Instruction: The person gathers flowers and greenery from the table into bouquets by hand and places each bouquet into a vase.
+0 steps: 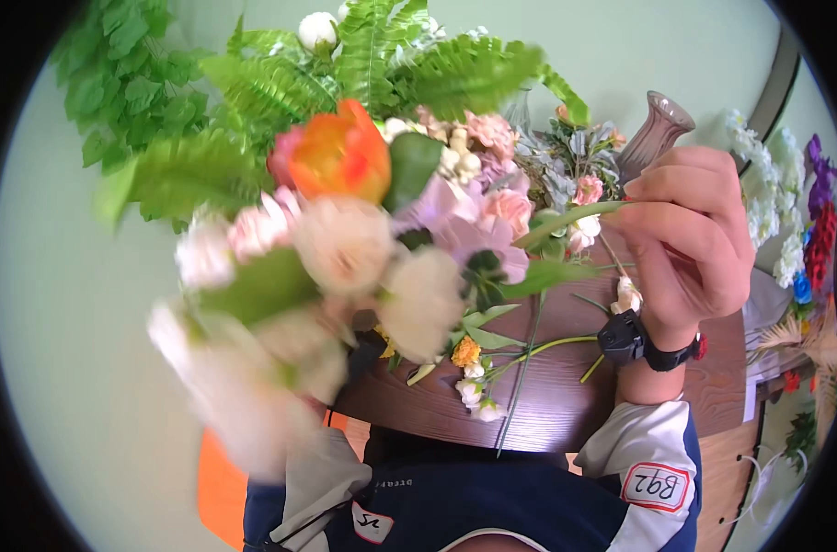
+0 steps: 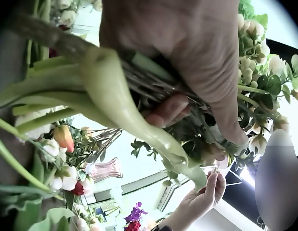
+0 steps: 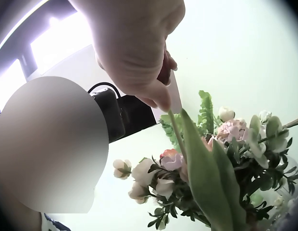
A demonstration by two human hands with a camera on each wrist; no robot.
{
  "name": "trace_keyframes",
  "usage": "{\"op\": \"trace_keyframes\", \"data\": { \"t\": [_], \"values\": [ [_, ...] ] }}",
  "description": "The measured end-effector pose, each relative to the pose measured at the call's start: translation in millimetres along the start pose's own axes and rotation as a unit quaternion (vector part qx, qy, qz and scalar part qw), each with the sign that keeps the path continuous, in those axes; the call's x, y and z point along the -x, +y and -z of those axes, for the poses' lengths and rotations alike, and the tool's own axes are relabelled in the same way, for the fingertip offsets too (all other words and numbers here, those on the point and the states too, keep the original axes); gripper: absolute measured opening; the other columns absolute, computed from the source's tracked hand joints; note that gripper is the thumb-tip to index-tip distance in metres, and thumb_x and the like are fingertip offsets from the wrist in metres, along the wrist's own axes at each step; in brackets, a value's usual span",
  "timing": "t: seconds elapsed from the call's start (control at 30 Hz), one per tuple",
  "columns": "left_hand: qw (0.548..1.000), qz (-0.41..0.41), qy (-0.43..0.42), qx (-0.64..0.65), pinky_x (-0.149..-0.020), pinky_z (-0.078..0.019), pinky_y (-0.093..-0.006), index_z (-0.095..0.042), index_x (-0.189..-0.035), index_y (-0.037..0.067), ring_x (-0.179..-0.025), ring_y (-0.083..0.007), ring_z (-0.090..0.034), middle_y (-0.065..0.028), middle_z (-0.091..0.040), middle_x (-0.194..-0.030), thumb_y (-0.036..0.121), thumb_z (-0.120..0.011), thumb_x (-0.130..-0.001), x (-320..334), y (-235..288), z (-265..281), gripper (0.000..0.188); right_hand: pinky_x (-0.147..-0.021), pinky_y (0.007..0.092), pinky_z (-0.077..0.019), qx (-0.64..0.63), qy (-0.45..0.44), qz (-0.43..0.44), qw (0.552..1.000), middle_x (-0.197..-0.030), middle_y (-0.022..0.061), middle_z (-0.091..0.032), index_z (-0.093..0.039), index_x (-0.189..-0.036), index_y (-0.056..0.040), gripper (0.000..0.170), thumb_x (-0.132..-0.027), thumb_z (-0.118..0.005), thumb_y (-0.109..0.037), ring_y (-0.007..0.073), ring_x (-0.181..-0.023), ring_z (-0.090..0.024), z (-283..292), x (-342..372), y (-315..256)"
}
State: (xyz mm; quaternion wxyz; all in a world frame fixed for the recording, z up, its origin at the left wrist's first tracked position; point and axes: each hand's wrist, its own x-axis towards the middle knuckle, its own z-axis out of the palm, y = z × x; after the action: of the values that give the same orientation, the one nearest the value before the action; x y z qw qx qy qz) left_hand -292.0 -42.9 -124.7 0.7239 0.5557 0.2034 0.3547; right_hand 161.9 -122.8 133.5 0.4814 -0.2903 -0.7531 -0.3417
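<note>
In the left wrist view my left hand grips a bundle of stems, its fingers curled round them. In the head view this hand is hidden behind the bouquet of pale roses, pink and lilac blooms, and an orange tulip. My right hand is raised at the bouquet's right side. Between thumb and fingers it pinches the end of a green stem, which reaches left into the flowers. Broad green leaves hang along this stem in the right wrist view.
A dark wooden table lies below, with loose cut stems and a yellow flower on it. Fern fronds rise behind the bouquet. A ribbed glass vase stands at the back right, and more flowers are at the far right.
</note>
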Motion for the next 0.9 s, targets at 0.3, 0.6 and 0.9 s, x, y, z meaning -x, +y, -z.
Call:
{"op": "trace_keyframes", "data": {
  "t": [0.3, 0.6, 0.9],
  "values": [
    [0.995, -0.046, 0.022, -0.081, -0.054, -0.0483, -0.0338, -0.050, -0.106, 0.001, -0.053, -0.0213, -0.052, -0.0177, -0.058, -0.089, 0.001, -0.067, -0.069, 8.5, -6.5, -39.4, 0.041, -0.063, 0.0361, -0.0476, 0.047, -0.009, 0.053, 0.997, -0.086, 0.0174, -0.059, -0.055, -0.095, 0.0006, 0.035, -0.064, -0.071, -0.004, 0.0279, -0.075, -0.057, 6.6, 1.8, -0.2],
    [0.982, -0.095, 0.048, -0.157, -0.055, -0.0485, -0.0341, -0.051, -0.106, 0.001, -0.054, -0.0226, -0.053, -0.0179, -0.059, -0.089, 0.001, -0.068, -0.068, -60.8, 16.8, -70.0, 0.042, -0.076, 0.0294, -0.0489, -0.214, 0.178, -0.281, 0.918, -0.102, 0.0144, -0.057, -0.037, -0.123, -0.0009, 0.071, -0.064, -0.078, -0.006, 0.0207, -0.090, -0.058, -35.8, 19.2, -2.5],
    [0.960, -0.140, 0.078, -0.230, -0.056, -0.0487, -0.0345, -0.051, -0.106, 0.001, -0.055, -0.0239, -0.054, -0.0181, -0.059, -0.089, 0.002, -0.068, -0.067, -60.4, 23.4, -80.5, 0.043, -0.069, 0.0223, -0.0472, -0.543, -0.082, -0.379, 0.744, -0.096, 0.0047, -0.059, -0.058, -0.101, 0.0014, 0.024, -0.078, -0.064, -0.002, 0.0111, -0.083, -0.058, -46.5, 42.1, 8.3]
  ]
}}
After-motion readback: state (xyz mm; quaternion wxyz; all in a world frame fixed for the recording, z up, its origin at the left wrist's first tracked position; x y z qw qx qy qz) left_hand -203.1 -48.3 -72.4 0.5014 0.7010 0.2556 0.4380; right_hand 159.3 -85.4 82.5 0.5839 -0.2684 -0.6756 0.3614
